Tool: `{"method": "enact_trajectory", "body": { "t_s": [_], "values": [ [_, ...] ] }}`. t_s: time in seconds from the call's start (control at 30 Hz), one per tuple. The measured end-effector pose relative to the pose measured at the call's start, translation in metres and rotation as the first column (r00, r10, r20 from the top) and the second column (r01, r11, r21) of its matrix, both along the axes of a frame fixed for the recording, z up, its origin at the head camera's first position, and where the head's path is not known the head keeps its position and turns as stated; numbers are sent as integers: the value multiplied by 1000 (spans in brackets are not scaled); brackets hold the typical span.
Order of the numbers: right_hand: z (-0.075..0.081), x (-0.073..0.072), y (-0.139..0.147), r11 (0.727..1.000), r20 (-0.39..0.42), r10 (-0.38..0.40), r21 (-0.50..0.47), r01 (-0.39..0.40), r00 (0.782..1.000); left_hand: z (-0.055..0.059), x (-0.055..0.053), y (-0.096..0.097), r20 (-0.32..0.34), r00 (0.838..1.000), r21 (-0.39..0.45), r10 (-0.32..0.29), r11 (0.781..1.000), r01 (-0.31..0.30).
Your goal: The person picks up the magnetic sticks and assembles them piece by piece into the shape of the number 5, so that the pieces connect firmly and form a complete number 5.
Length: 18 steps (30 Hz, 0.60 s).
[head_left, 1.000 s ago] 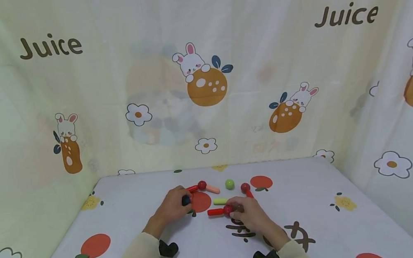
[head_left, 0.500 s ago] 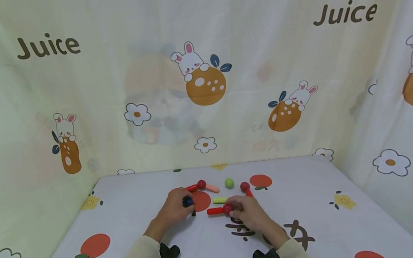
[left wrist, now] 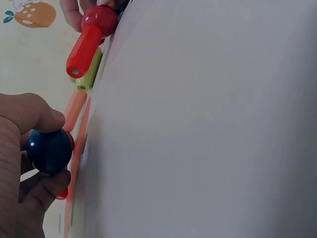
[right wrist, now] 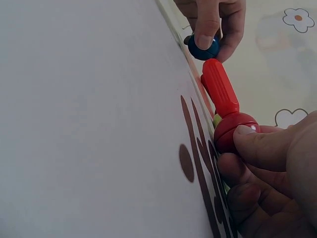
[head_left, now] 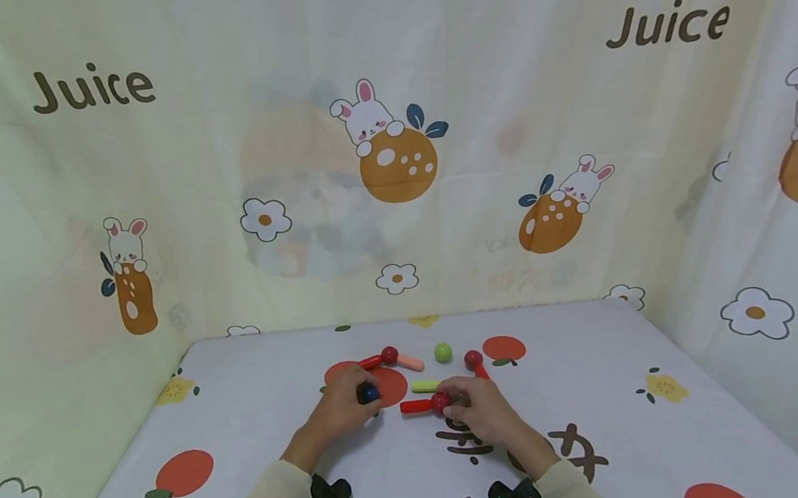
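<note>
1. The left wrist view shows the left hand (head_left: 342,403) pinching a glossy dark-blue ball (left wrist: 49,151) between thumb and fingers; the head view shows it only partly, above the cloth.
2. The right wrist view shows the right hand (head_left: 483,411) gripping a glossy red ball (right wrist: 235,130), thumb on top, with a groove round it; the head view hides part of this ball behind fingers.
3. From that ball a smooth red rod (head_left: 415,407) points towards the left hand. Only the left wrist view shows a small round mark on its free end.
4. The head view alone sets out the far pieces: a second red ball (head_left: 390,355) between a second red rod (head_left: 370,362) and a salmon-pink rod (head_left: 411,365); a light-green ball (head_left: 443,353); and a third red ball (head_left: 474,360) with a third red rod (head_left: 481,372), partly hidden.
5. A yellow-green rod (head_left: 424,387) lies just beyond the held red rod, one end behind the right hand.
6. The white, fruit-printed tablecloth (head_left: 600,390) meets the curtain (head_left: 215,138) behind the pieces; its side edges are well apart from both hands. Cloth lies open between the forearms and outside each.
7. Balls: three red, one green, one blue. Rods: three red, one pink, one yellow-green.
</note>
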State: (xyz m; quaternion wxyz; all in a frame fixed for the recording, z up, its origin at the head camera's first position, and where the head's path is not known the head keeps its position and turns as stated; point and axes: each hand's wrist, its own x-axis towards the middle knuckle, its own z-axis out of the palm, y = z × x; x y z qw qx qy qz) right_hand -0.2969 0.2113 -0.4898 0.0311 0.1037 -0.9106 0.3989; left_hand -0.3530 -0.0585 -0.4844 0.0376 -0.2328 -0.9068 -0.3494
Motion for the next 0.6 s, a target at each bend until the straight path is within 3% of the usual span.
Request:
{"method": "enact_trajectory", "body": {
  "t_s": [0.13, 0.37, 0.6],
  "values": [
    [-1, -1, 1, 1000, -1, 5, -1, -5, 1000, 1, 2, 2, 4, 1000, 12, 2, 1000, -2],
    [0, -1, 1, 1000, -2, 1, -2, -1, 1000, 0, 4, 9, -41, 995, 83, -86, 993, 89],
    [1, 0, 0, 1000, -2, 6, -3, -6, 1000, -1, 7, 10, -48, 992, 81, -115, 990, 119]
  ]
}}
